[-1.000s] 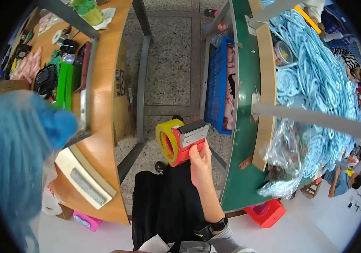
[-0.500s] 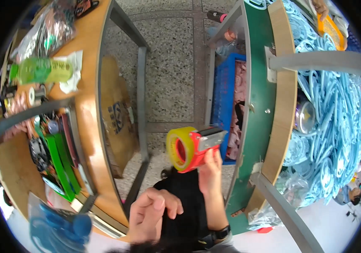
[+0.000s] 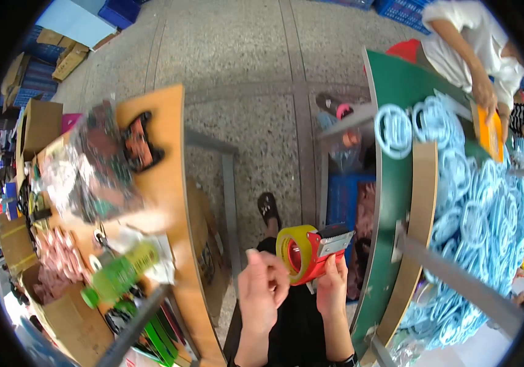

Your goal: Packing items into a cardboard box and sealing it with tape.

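My right hand (image 3: 333, 282) grips a red tape dispenser (image 3: 311, 268) with a grey metal toothed head at its upper right. A wide yellow roll of packing tape (image 3: 291, 248) is mounted on it, its hollow core facing left. The dispenser is held up over my dark-clothed lap, in the gap between two tables. Just left of the roll is my left hand (image 3: 261, 290), its fingers loosely curled and one digit raised apart from the others. Nothing shows in it. Its fingertips come close to the roll's edge; whether they touch it I cannot tell.
On the left wooden table (image 3: 173, 226) lie a green bottle (image 3: 124, 269), clear plastic bags (image 3: 90, 177) and pink pieces (image 3: 60, 257). The green table (image 3: 390, 177) at right carries a heap of light-blue plastic pieces (image 3: 482, 226). A co-worker's hand (image 3: 485, 95) holds something orange.
The view has shifted, bringing more floor and the co-worker's white top into sight. My left hand has moved up and closer to the tape roll. The dispenser stays in my right hand.
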Motion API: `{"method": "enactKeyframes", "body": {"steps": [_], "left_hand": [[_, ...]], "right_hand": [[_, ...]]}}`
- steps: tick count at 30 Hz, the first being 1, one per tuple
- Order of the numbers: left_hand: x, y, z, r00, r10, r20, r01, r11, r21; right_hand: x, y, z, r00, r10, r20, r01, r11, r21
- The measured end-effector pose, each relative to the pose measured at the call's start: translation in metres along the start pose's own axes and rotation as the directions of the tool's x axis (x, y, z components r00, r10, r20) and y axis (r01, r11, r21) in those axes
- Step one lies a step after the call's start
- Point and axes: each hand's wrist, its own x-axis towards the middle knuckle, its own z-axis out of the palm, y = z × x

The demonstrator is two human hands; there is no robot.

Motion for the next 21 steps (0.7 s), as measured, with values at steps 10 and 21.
{"method": "enactKeyframes", "body": {"steps": [10, 21], "left_hand": [[0.158, 0.156, 0.085, 0.949, 0.312, -0.057, -0.315, 0.946, -0.074], [0.311, 0.34, 0.208, 0.838, 0.507, 0.201, -0.545, 0.781, 0.303]], "right_hand": [[0.146, -0.124, 0.165, 0.995, -0.074, 0.072, 0.069, 0.996, 0.063], [0.3, -0.289, 0.309, 0.98, -0.19, 0.055, 0.178, 0.967, 0.183]]}}
